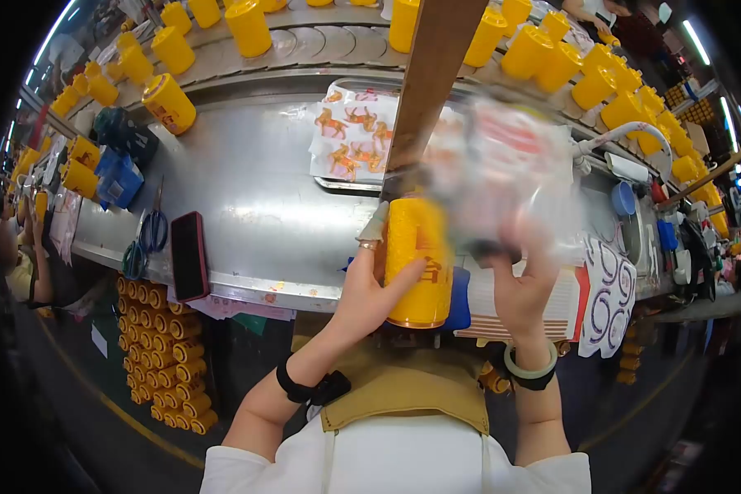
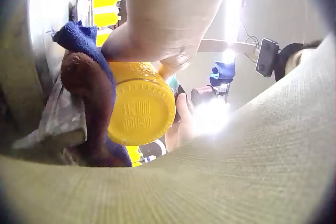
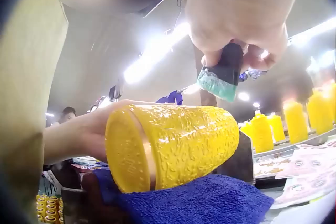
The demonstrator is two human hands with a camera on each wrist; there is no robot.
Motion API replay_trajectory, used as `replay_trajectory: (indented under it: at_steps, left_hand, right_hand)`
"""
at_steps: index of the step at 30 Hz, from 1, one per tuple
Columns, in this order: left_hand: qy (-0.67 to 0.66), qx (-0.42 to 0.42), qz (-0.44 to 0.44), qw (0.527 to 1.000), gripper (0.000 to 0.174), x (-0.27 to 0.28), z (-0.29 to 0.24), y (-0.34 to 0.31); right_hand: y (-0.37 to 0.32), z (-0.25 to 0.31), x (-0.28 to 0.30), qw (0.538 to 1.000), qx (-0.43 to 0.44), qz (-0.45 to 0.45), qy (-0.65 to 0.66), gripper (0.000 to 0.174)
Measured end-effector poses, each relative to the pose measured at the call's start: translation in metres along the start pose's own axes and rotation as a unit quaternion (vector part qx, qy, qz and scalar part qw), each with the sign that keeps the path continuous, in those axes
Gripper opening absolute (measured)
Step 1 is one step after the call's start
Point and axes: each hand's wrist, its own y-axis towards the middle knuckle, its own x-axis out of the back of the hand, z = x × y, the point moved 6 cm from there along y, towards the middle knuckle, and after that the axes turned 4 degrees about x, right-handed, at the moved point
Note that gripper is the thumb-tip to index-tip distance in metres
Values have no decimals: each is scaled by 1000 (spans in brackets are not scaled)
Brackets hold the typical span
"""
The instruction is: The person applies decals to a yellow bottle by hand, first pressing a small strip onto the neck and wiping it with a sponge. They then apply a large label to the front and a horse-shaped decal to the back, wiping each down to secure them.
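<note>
My left hand [image 1: 370, 284] grips a yellow bottle [image 1: 416, 280], its thumb across the front near red characters. Raised patterning covers the bottle's side, and raised characters mark its round base [image 2: 140, 111]. In the right wrist view the bottle lies tilted on a blue cloth [image 3: 197, 203]. Above it, my right hand [image 3: 236, 16] pinches a short black-handled tool [image 3: 228, 61] with a pale green end, clear of the bottle. In the head view that tool is a dark blur by the right fingers. Blurred whitish plastic with red print [image 1: 510, 156] hangs over the area beyond the right hand.
A brown post [image 1: 440, 74] rises beyond the bottle. Decal sheets [image 1: 350, 144] lie on a tray behind it. On the metal bench [image 1: 247, 165] are a phone [image 1: 189, 255] and scissors [image 1: 152, 230]. Several yellow bottles [image 1: 247, 29] line a conveyor at the back. A faucet [image 1: 626, 132] stands right.
</note>
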Motion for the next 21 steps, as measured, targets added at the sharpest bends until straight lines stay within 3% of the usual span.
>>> replay_trajectory:
  at_steps: [1,9,14,16,21]
  left_hand:
    - [4,44,-5,999,69,-2,3,1]
    - [-27,71,3,997,58,-1,2,-1]
    - [24,89,32,995,64,2,2,-2]
    - [-3,88,33,996,49,3,1,-2]
    - [39,48,39,997,46,1,-3,-3]
  right_hand:
    - [-2,-2,-3,1000,-6,8,-9,32]
    - [-2,-13,-3,999,-24,38,-30,32]
    - [15,5,4,994,65,60,-64,33]
    - [19,9,3,992,82,64,-67,34]
    - [31,20,0,980,156,79,-93,34]
